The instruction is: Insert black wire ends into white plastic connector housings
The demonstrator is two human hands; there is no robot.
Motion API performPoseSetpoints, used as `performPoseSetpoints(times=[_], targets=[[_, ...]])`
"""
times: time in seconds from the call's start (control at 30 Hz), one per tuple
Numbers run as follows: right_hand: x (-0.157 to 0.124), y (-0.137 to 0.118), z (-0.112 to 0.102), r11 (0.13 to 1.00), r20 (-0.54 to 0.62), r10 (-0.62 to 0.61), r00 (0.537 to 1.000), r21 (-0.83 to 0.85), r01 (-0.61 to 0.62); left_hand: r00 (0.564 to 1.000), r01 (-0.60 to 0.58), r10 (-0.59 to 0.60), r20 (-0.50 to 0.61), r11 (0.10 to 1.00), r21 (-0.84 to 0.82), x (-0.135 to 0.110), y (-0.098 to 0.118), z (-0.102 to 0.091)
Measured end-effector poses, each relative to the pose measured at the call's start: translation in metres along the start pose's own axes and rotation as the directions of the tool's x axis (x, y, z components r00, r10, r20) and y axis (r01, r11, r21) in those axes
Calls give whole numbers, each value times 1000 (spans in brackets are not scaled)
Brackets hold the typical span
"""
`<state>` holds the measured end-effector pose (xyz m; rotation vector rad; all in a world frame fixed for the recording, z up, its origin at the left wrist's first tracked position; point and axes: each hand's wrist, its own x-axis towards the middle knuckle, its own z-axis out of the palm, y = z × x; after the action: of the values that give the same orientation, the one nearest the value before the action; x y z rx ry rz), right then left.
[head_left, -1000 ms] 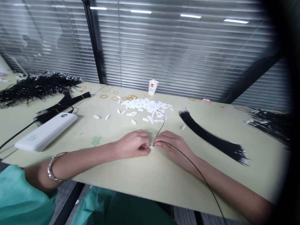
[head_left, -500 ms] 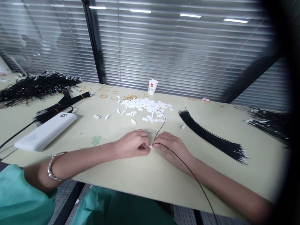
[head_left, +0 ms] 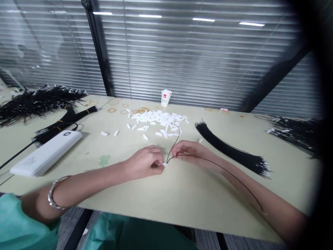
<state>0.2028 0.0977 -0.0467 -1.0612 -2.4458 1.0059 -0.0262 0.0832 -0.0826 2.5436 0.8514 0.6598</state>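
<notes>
My left hand (head_left: 144,161) rests on the pale table (head_left: 166,194) with its fingers pinched on a small white connector (head_left: 163,164). A thin black wire (head_left: 173,143) runs from that connector up in a loop and back toward me over my right forearm. My right hand (head_left: 188,151) lies just right of the connector, fingers curled over the wire. Beyond the hands lies a heap of white connectors (head_left: 158,122).
A bundle of black wires (head_left: 229,150) lies to the right, more black wire bundles at far right (head_left: 293,137) and far left (head_left: 36,102). A white power bank (head_left: 47,152) sits at left. Rubber bands (head_left: 125,109) and a paper cup (head_left: 165,97) are near the blinds.
My right hand has drawn back a little to the right along the wire, away from the connector. The wire behind it has swung right. The view has shifted slightly.
</notes>
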Motion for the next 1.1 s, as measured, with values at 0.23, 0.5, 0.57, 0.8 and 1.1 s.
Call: performPoseSetpoints(times=[0.23, 0.5, 0.57, 0.8, 1.1], targets=[[-12, 75, -52, 749, -464, 142, 874, -527, -401, 1000, 7, -7, 19, 1000, -8, -3, -3, -1], [-23, 108, -67, 613, -545, 227, 807, -564, -553, 1000, 3, -2, 28, 1000, -3, -2, -2, -2], [-23, 111, -70, 599, -540, 243, 806, -570, -562, 1000, 3, -3, 30, 1000, -3, -3, -2, -2], [-30, 106, -78, 598, -444, 283, 850, -611, -518, 999, 4, -4, 40, 1000, -5, -3, -3, -3], [-26, 103, -71, 554, -504, 326, 800, -583, -594, 999, -3, 3, 43, 1000, 0, -3, -3, -4]])
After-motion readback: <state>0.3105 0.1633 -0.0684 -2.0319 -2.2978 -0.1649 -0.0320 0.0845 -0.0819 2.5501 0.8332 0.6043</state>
